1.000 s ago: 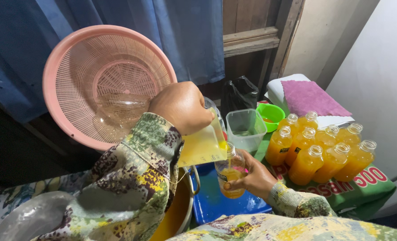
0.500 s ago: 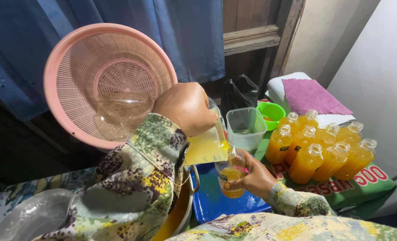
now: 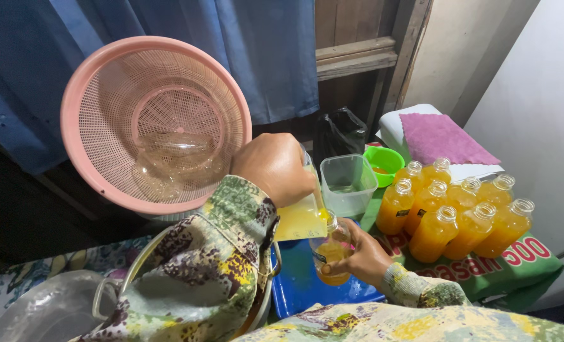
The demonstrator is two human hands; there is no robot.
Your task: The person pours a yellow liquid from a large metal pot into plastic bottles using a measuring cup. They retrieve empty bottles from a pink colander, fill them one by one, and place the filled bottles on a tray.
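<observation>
Left hand: the left hand (image 3: 275,168) is closed around a clear jug (image 3: 302,215), tipped so its spout meets the bottle mouth.
Right hand: the right hand (image 3: 364,256) is wrapped around a small clear bottle (image 3: 330,253), holding it upright over a blue tray (image 3: 307,285).
Bottle: about half full of orange juice, standing just under the jug's spout, near the front of the tray.
Handling: the bottle looks light, thin-walled and likely to give under a squeeze; wet sides would make it slippery, so a hold low around the body, as now, seems safest.
Jug: stiff plastic, heavier with juice inside; best held by its back.
Filled bottles: a group of open orange bottles (image 3: 453,209) stands on a green box (image 3: 516,266) to the right.
Nearby: an empty clear tub (image 3: 348,183), a green bowl (image 3: 384,161), a pink cloth (image 3: 443,139).
Behind: a pink basket (image 3: 104,82) holds empty bottles; a metal pot (image 3: 142,259) sits under the left sleeve.
</observation>
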